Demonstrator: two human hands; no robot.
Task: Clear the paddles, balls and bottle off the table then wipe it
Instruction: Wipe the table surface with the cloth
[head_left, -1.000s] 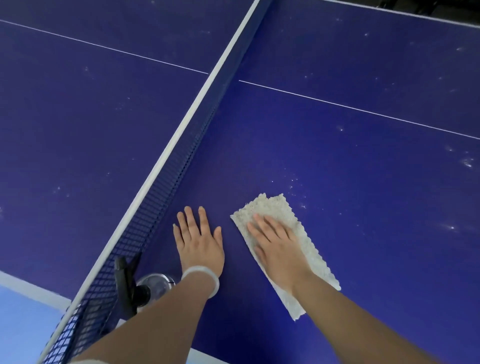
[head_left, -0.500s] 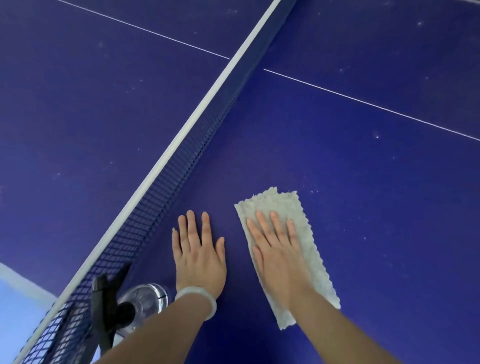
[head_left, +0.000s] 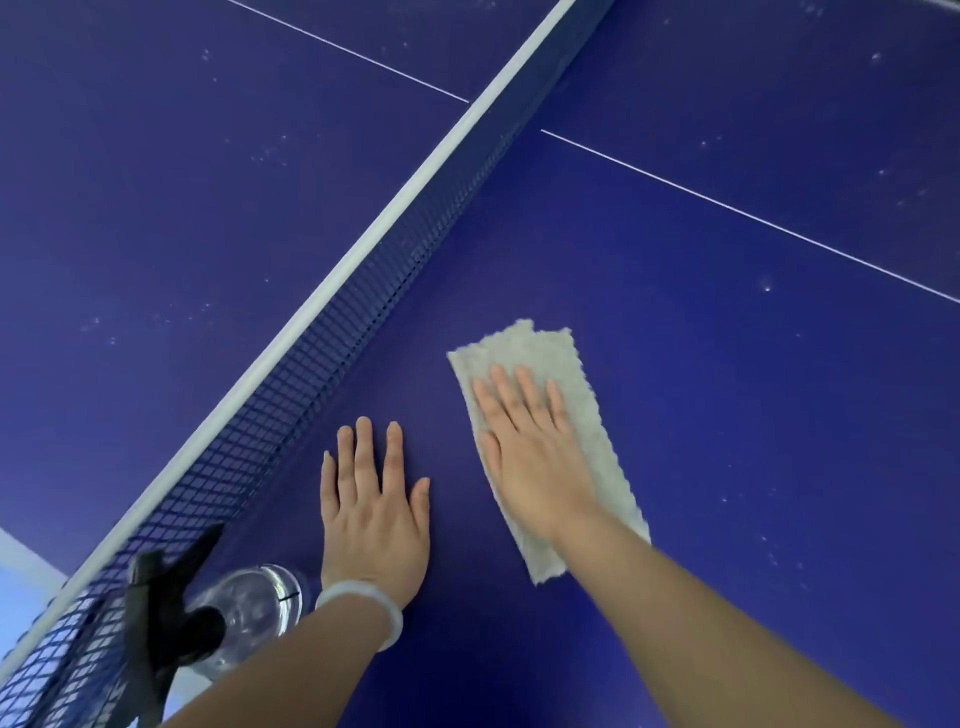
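One cloth (head_left: 605, 462), pale and rough-edged, lies flat on the blue bench (head_left: 753, 395), just at 5 o'clock from the middle of the view. It is a long rectangle. Its long axis runs from between 11 and 12 o'clock at the far end to between 5 and 6 o'clock at the near end.

The right hand (head_left: 530, 467) lies palm down on the cloth. Its fingers (head_left: 524, 395) are straight and close together and point along the cloth toward its far end. They press on it and curl round nothing. Cloth shows beyond the fingertips, along the hand's 3 o'clock side and below the wrist.

The left hand (head_left: 371, 514) rests flat on the bare bench at 9 o'clock from the right hand, apart from the cloth. Its fingers are straight, slightly spread, pointing to 12 o'clock, and hold nothing. One white bracelet (head_left: 363, 605) circles its wrist.

One clear spray bottle (head_left: 254, 613) with a black head stands on the bench at 8 o'clock from the left hand, just beside the wrist and against the net (head_left: 322, 358). It is seen almost end-on from above; which way the nozzle points is too blurred to tell.

The net, with a white top band, runs from 7 o'clock to 1 o'clock. One thin white line (head_left: 727, 208) crosses the bench beyond the cloth.
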